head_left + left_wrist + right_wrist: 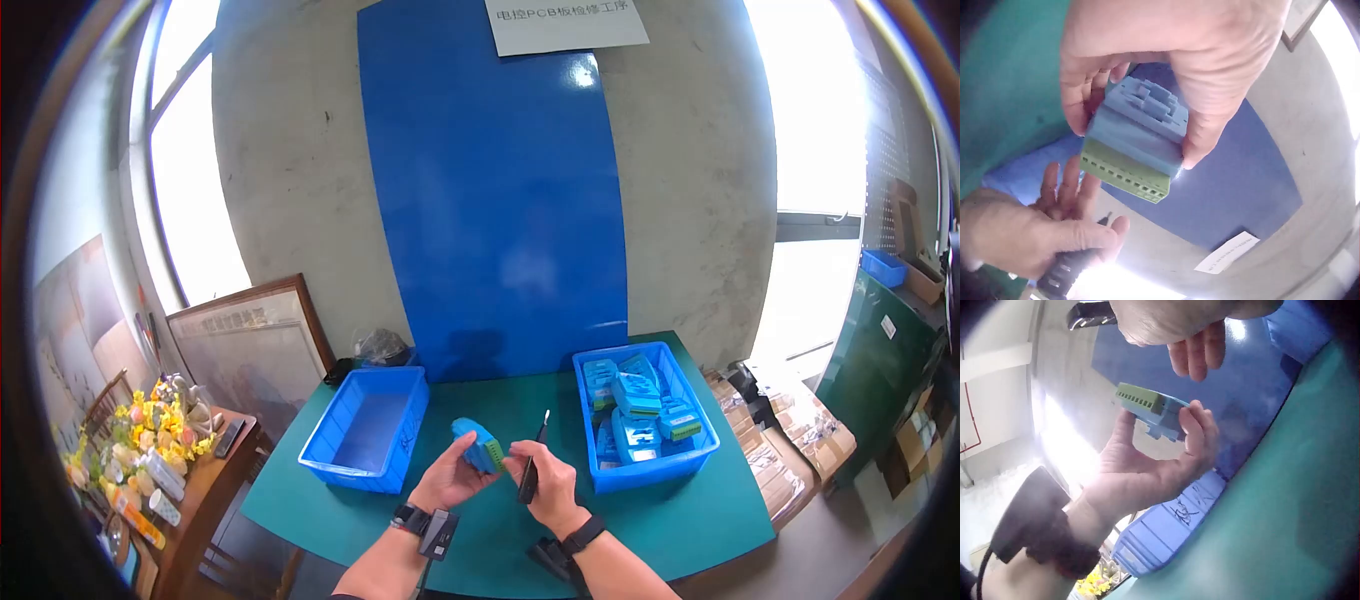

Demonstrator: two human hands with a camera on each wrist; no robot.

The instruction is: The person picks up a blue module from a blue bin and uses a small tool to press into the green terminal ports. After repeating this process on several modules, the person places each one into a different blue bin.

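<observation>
A blue module (470, 440) with a green terminal strip (494, 455) is pinched in the left hand (452, 480), above the table between two bins. In the left wrist view the thumb and fingers grip the module (1138, 125) by its sides, the green strip (1124, 172) facing away from the palm. The right hand (550, 487) holds a black-handled screwdriver-like tool (528, 487) just right of the module; its tip points up and away. In the right wrist view several fingers of the right hand (1179, 325) are extended beside the module (1157, 412), apart from it.
On the green table (480, 550), a blue bin (340, 475) with a bare floor stands at left. Another blue bin (655, 473) at right holds several blue modules (637, 395). A crumpled plastic bag (382, 346) lies behind the left bin. Flowers (165, 430) stand on a side table.
</observation>
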